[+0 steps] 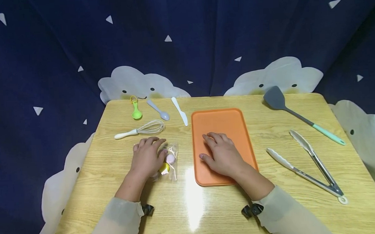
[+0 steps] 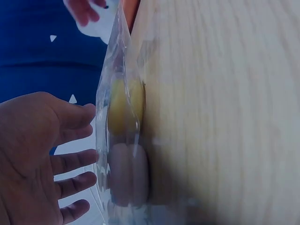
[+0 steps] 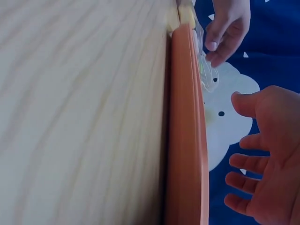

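A clear plastic bag [image 1: 174, 172] with macaron-shaped pieces lies on the table, partly hidden beneath my left hand [image 1: 147, 157]. Inside it show a yellow macaron [image 2: 125, 105] and a pale pinkish one [image 2: 128, 174]. In the left wrist view the fingers of that hand, spread and loosely bent, reach the bag's upper side without gripping it. My right hand [image 1: 222, 154] hovers over an orange tray [image 1: 216, 120], its fingers relaxed. The right wrist view shows a gap between those fingers and the tray's rim [image 3: 185, 131]; nothing is held.
Behind my left hand lie a whisk [image 1: 140, 129], green measuring spoons [image 1: 136, 113], a grey-blue spoon [image 1: 158, 110] and a white knife [image 1: 180, 111]. Right of the tray are a grey-headed turner [image 1: 275, 99] and spread metal tongs [image 1: 317, 163]. A dark blue curtain [image 1: 199, 31] hangs behind the table.
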A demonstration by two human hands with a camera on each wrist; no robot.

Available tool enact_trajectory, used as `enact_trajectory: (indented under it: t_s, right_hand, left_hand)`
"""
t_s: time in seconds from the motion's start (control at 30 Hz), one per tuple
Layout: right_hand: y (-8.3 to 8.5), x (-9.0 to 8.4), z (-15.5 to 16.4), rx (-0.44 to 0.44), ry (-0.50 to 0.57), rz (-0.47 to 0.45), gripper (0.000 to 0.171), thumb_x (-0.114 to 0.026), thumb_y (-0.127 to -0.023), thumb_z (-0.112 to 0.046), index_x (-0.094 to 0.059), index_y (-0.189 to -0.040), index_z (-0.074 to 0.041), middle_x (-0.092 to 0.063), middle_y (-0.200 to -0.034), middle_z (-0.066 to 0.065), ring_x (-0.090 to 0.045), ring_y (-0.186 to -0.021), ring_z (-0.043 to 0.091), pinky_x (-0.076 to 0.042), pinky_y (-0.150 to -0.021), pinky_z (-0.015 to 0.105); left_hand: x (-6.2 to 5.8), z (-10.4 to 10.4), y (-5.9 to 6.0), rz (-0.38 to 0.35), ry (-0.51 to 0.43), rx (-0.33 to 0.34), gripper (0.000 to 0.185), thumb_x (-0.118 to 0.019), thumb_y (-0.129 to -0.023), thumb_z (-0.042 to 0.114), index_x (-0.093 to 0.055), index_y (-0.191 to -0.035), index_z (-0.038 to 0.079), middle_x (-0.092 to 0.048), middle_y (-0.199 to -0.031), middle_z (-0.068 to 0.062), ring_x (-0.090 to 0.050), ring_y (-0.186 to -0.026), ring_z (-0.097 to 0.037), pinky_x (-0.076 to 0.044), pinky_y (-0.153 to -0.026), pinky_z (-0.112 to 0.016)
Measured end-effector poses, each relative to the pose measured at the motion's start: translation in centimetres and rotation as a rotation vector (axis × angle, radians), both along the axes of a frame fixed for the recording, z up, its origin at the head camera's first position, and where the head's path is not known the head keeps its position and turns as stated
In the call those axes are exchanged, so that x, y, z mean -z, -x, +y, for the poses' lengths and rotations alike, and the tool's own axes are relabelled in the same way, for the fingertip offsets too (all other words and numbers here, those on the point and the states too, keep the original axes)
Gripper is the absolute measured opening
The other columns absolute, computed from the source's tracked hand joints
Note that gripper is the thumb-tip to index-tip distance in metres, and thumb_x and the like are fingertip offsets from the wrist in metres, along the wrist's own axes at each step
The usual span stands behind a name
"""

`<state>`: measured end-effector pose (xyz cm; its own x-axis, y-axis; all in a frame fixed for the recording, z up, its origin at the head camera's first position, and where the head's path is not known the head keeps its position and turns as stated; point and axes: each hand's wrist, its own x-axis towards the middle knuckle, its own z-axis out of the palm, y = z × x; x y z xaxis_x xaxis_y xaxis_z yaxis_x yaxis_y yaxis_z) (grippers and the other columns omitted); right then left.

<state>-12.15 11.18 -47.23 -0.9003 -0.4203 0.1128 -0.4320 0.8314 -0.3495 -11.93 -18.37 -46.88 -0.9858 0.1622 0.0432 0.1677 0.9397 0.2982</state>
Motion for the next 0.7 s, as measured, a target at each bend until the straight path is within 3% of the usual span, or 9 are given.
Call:
enact_trajectory:
  t_s: [0.23,0.7]
  right_hand:
    - [1.2,0.3,-2.4,-0.066,0.032,-0.004,0.065,-0.068,-0.098,-0.045,-0.053,-0.151,-0.010,-0.054,-0.146,0.009,-0.045,-0.135,0.034,-0.036,-0.109,0.055]
    - [2.9,0.2,-6.7,-0.107,0.009,-0.058,0.060,-0.066,-0.099,-0.046,-0.056,-0.149,-0.015,-0.058,-0.142,0.004,-0.048,-0.128,0.026,-0.038,-0.103,0.048]
  left_hand:
    - [-0.1,0.4,0.8,-0.030,-0.030,0.010,0.041,-0.066,-0.101,0.035,-0.066,-0.140,0.021,-0.060,-0.143,-0.006,-0.049,-0.130,-0.035,-0.037,-0.099,-0.057]
    - [0.7,-0.2,1.0,-0.070,-0.044,-0.033,0.036,-0.062,-0.103,0.031,-0.068,-0.136,0.018,-0.065,-0.137,-0.006,-0.052,-0.127,-0.035,-0.033,-0.102,-0.060]
